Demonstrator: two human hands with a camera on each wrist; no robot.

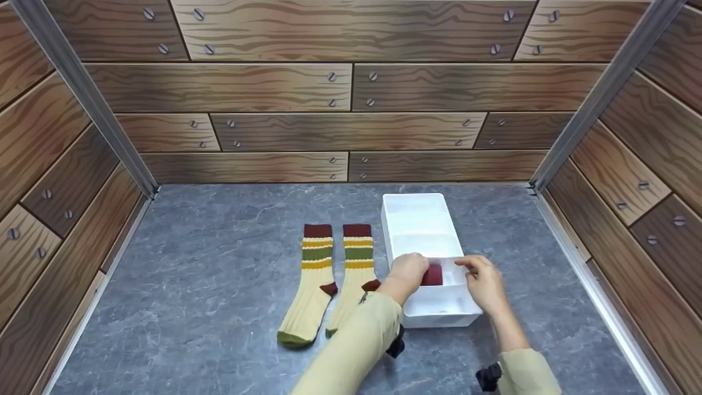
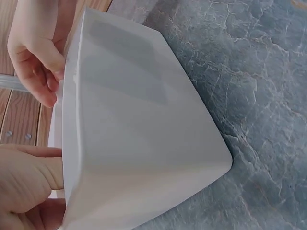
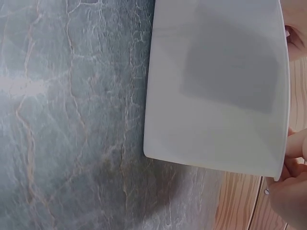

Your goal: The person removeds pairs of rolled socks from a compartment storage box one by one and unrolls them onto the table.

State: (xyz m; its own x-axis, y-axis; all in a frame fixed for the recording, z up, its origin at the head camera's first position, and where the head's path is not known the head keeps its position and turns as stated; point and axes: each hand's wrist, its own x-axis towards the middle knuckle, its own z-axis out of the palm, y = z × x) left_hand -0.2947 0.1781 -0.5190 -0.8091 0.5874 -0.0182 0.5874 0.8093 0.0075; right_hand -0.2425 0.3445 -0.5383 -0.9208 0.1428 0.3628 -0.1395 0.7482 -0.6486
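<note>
A white divided box (image 1: 441, 320) stands right of centre. Its middle compartment holds a dark red folded cloth (image 1: 432, 275), the colour of the sock cuffs. My left hand (image 1: 408, 271) reaches over the left side and grips the cloth at its left edge; those fingertips are hidden behind the box wall (image 2: 120, 115) in the left wrist view. With bent fingers my right hand (image 1: 487, 284) pinches the right rim; in the right wrist view the right hand (image 3: 292, 191) appears at the rim's corner. Two striped cream socks (image 1: 315, 291) lie left of the box.
The grey marbled tabletop (image 1: 192, 285) carries the socks side by side, toes toward the front. Plank-patterned walls (image 1: 351, 88) enclose the back and both sides, with metal strips (image 1: 598, 302) along the edges. The box's large far compartment (image 1: 419, 214) shows a bare white floor.
</note>
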